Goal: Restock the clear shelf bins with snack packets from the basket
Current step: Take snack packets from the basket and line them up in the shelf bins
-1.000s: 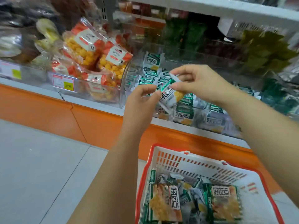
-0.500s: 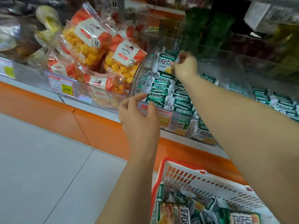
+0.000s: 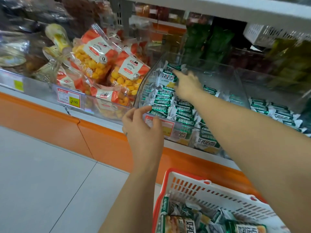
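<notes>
The clear shelf bin [image 3: 239, 84] holds rows of green-and-white snack packets [image 3: 183, 113]. My right hand [image 3: 187, 86] reaches deep into it, fingers stretched out and touching an upright packet [image 3: 169, 77] at the back left of the stack. My left hand [image 3: 143, 126] is at the bin's front left corner, thumb over the rim and curled fingers on the red price label [image 3: 166, 126]. The white basket with a red rim [image 3: 202, 187] sits at the bottom right with several packets [image 3: 181, 224] of the same kind inside.
A neighbouring clear bin [image 3: 104, 105] on the left holds orange bags of yellow puffs [image 3: 124, 78], with a price tag [image 3: 69, 98] on its front. The orange shelf base [image 3: 50, 121] runs below, grey floor tiles [image 3: 42, 182] lie to the left, and a shelf board [image 3: 235, 10] hangs overhead.
My right hand carried a packet from in front of me into the bin, set it against the back-left stack, and its fingers have straightened. My left hand went to the bin's front rim.
</notes>
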